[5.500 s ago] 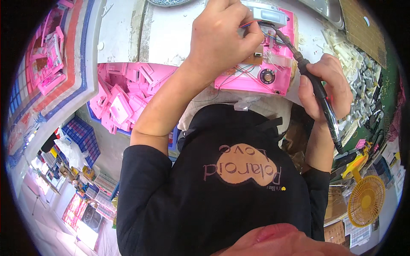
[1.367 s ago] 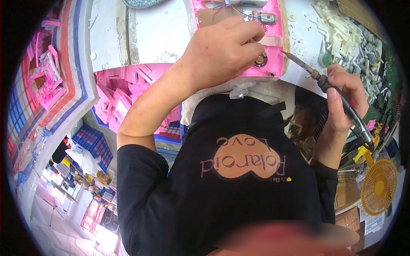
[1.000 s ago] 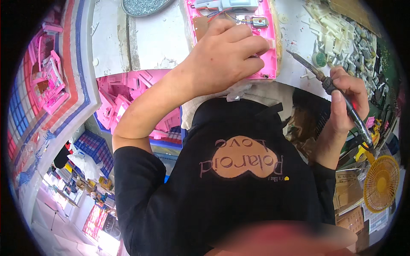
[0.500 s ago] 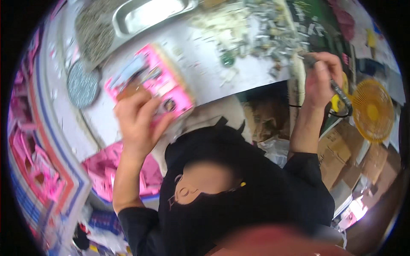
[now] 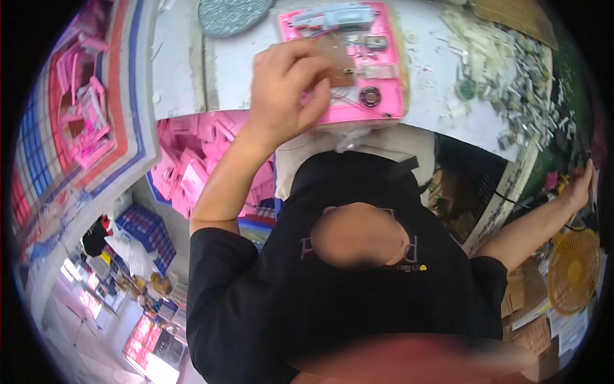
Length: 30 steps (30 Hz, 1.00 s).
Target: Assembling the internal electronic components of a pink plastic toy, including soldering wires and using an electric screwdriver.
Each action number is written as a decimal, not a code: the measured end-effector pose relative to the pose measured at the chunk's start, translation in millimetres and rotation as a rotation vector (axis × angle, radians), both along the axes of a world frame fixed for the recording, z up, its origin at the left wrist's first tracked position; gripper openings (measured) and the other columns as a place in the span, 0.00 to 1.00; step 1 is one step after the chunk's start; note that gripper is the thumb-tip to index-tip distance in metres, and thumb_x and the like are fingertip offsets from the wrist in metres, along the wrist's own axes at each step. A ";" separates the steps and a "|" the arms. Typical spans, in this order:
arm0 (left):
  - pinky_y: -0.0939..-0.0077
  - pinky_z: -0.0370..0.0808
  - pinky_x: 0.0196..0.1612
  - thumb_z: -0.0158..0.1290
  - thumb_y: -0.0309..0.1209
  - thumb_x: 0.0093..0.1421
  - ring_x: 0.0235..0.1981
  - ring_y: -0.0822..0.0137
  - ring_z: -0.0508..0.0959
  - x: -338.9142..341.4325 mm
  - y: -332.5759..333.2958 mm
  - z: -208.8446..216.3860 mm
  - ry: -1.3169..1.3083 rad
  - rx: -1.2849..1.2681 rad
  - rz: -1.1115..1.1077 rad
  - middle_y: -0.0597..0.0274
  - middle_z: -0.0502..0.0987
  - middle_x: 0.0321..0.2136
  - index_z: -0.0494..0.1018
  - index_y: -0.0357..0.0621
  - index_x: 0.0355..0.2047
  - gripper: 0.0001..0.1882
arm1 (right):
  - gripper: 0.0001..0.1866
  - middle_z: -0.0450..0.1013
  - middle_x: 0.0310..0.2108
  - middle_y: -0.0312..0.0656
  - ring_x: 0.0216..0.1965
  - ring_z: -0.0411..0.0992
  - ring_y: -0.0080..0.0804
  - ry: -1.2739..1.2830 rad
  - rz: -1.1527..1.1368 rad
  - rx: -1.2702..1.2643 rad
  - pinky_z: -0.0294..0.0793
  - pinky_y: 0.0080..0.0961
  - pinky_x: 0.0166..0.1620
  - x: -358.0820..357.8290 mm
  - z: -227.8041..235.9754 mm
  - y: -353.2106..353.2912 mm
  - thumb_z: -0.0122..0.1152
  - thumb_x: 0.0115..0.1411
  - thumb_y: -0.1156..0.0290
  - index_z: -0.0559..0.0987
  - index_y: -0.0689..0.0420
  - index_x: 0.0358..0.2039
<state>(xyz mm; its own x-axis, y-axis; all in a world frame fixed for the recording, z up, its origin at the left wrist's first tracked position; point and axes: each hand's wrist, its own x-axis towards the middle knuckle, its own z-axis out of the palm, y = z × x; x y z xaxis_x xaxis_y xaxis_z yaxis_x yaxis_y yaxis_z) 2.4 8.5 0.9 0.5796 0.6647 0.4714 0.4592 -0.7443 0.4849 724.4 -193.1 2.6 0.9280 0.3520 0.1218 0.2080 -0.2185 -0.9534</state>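
Note:
My left hand [image 5: 284, 89] is at the pink plastic housing [image 5: 326, 114] on the white tabletop, its curled fingers gripping the left edge of a brown circuit board [image 5: 339, 61]. Inside the housing lie a pale grey-blue part [image 5: 339, 17], a small metal-cased motor-like part [image 5: 376, 43], a clear piece [image 5: 377, 72] and a round black part [image 5: 369, 96]. Thin wires run between some of them. My right hand [image 5: 581, 185] reaches far out to the right, near the dark rim of the picture, with its fingers pointing away from me. Whether it holds anything is hard to make out.
Many small metal pieces [image 5: 534, 89] and pale plastic bits [image 5: 473, 51] lie heaped at the table's right, beside a green round item [image 5: 465, 89]. A grey disc [image 5: 233, 14] is at the far left. Pink parts [image 5: 192, 166] fill a bin below. A yellow fan [image 5: 574, 272] stands right.
My right hand, which held a dark corded pen-shaped tool near the metal pieces, has swung outward to the right. The view has turned; my left hand stays at the circuit board.

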 end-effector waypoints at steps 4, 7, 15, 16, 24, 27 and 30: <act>0.64 0.71 0.43 0.62 0.23 0.46 0.40 0.60 0.76 5.2 4.5 2.8 0.055 -0.008 -0.152 0.61 0.77 0.43 0.82 0.50 0.42 0.20 | 0.10 0.66 0.24 0.36 0.28 0.65 0.29 0.641 0.385 0.395 0.67 0.32 0.39 -30.4 -11.9 1.9 0.61 0.68 0.70 0.72 0.56 0.30; 0.64 0.68 0.45 0.62 0.26 0.46 0.37 0.65 0.76 13.0 2.5 6.5 0.106 0.050 -0.185 0.67 0.77 0.42 0.83 0.54 0.42 0.20 | 0.04 0.58 0.22 0.34 0.26 0.57 0.26 0.834 0.509 0.556 0.61 0.30 0.38 -117.6 -7.0 20.3 0.55 0.68 0.74 0.71 0.60 0.39; 0.65 0.64 0.48 0.63 0.26 0.46 0.38 0.67 0.75 7.8 -0.5 -1.8 0.081 0.090 -0.157 0.70 0.76 0.40 0.85 0.56 0.42 0.19 | 0.09 0.78 0.34 0.40 0.35 0.76 0.24 0.042 0.886 -0.026 0.77 0.21 0.41 -404.1 6.9 126.2 0.66 0.62 0.78 0.83 0.64 0.43; 0.65 0.64 0.47 0.62 0.26 0.46 0.38 0.67 0.75 8.3 -0.1 -0.1 0.071 0.072 -0.141 0.70 0.76 0.39 0.85 0.56 0.41 0.19 | 0.08 0.78 0.32 0.40 0.33 0.77 0.24 -0.149 0.978 -0.074 0.77 0.22 0.40 -422.9 9.1 141.8 0.67 0.62 0.75 0.83 0.65 0.41; 0.63 0.60 0.49 0.61 0.33 0.46 0.38 0.67 0.72 35.5 19.2 -5.0 -0.021 0.196 0.055 0.73 0.73 0.35 0.83 0.56 0.36 0.13 | 0.14 0.79 0.25 0.41 0.27 0.79 0.39 -0.794 1.213 -0.461 0.76 0.34 0.32 -476.2 28.8 205.3 0.70 0.57 0.58 0.82 0.57 0.28; 0.61 0.60 0.49 0.60 0.33 0.46 0.39 0.67 0.72 46.6 25.2 -8.3 -0.047 0.267 0.091 0.72 0.74 0.35 0.83 0.55 0.35 0.13 | 0.15 0.79 0.25 0.44 0.28 0.79 0.44 -0.958 1.188 -0.560 0.76 0.38 0.32 -485.8 36.3 206.6 0.69 0.57 0.57 0.83 0.57 0.28; 0.57 0.63 0.47 0.59 0.31 0.49 0.39 0.60 0.72 45.8 23.5 11.4 0.130 0.133 0.054 0.63 0.73 0.34 0.81 0.46 0.36 0.12 | 0.15 0.80 0.25 0.45 0.28 0.79 0.46 -1.014 1.175 -0.630 0.77 0.40 0.32 -487.3 36.1 206.1 0.68 0.57 0.57 0.84 0.57 0.29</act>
<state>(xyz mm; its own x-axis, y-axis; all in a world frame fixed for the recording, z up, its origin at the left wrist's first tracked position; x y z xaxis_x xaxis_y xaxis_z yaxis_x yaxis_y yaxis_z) 48.2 32.0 12.3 0.6062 0.6334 0.4809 0.5526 -0.7704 0.3181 237.2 13.0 38.7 -0.2174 0.9751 0.0450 0.9602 0.2219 -0.1696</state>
